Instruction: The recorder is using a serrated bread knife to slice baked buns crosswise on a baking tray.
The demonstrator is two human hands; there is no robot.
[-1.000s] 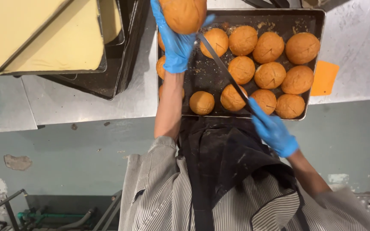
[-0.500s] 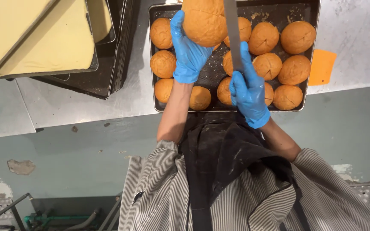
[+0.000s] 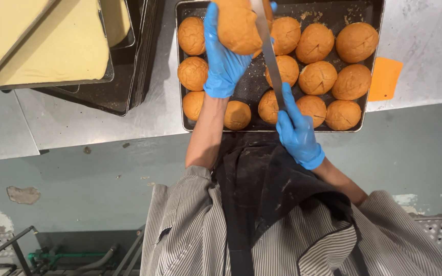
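Nearest the camera, a striped shirt and a dark apron [image 3: 262,204] are seen, and both arms are stretched out from them over the near edge of the tabletop [image 3: 78,122].

The right hand [image 3: 296,130], gloved in blue, is clenched around the handle of a long knife [image 3: 268,56]. The handle itself is hidden inside the fist. The forefinger is laid along the blade, probably so that the blade is steadied and guided. The blade is pointed away from the body, up to the bun that is being held.

The left hand [image 3: 225,56], also gloved in blue, is closed around a round golden bun [image 3: 239,25]. This bun is lifted above the baking tray [image 3: 374,61] at its far edge, clear of the others, so that the blade can be set to its side without the neighbours being touched. The blade is laid against the bun's right side; how deep it sits cannot be told.

On the dark tray, just beyond the near edge of the tabletop, the other buns [image 3: 315,76] are kept in loose rows, several marked with a cross on top. Crumbs are scattered in the tray's far right corner.

To the right of the tray an orange card [image 3: 384,79] is laid flat on the steel. At the far left corner, a stack of empty dark trays [image 3: 124,97] is set aside, with pale yellow slabs [image 3: 52,46] carried on top.
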